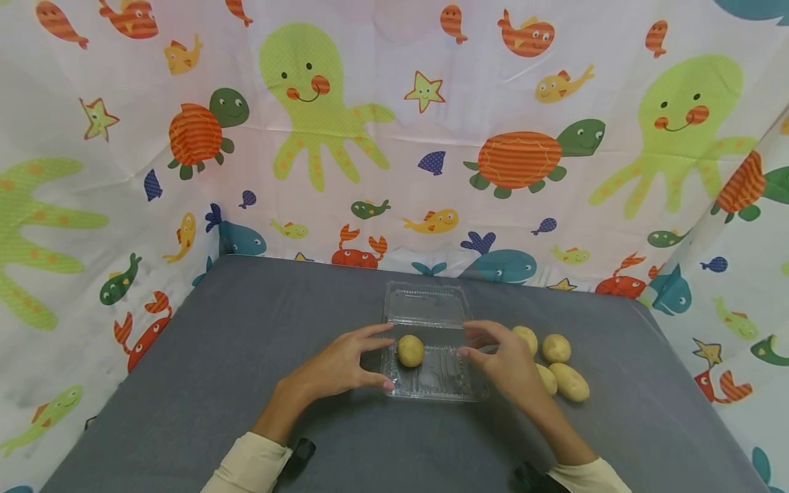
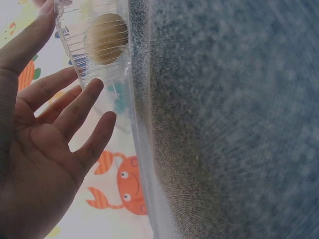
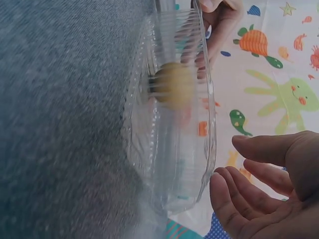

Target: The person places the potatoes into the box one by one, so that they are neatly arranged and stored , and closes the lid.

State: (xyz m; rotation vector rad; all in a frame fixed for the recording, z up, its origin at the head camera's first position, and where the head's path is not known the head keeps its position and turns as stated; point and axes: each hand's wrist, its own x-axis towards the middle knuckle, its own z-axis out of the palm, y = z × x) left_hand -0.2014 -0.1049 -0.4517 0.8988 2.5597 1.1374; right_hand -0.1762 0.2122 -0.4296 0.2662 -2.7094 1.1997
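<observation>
A clear plastic clamshell box (image 1: 440, 383) lies on the table with its lid (image 1: 427, 302) folded back away from me. One potato (image 1: 410, 350) sits inside, in the left part of the base; it also shows through the ribbed wall in the right wrist view. My left hand (image 1: 339, 366) is at the box's left side, fingers spread and thumb near the front corner. My right hand (image 1: 502, 356) is at the right side, fingers loosely bent by the rim (image 3: 212, 124). Neither hand grips anything.
Several potatoes lie to the right of the box, among them a long one (image 1: 570, 382) and a round one (image 1: 556, 348); my right hand partly covers others. The grey table (image 1: 246, 329) meets a curtain (image 1: 382, 137) printed with sea animals at the back and sides.
</observation>
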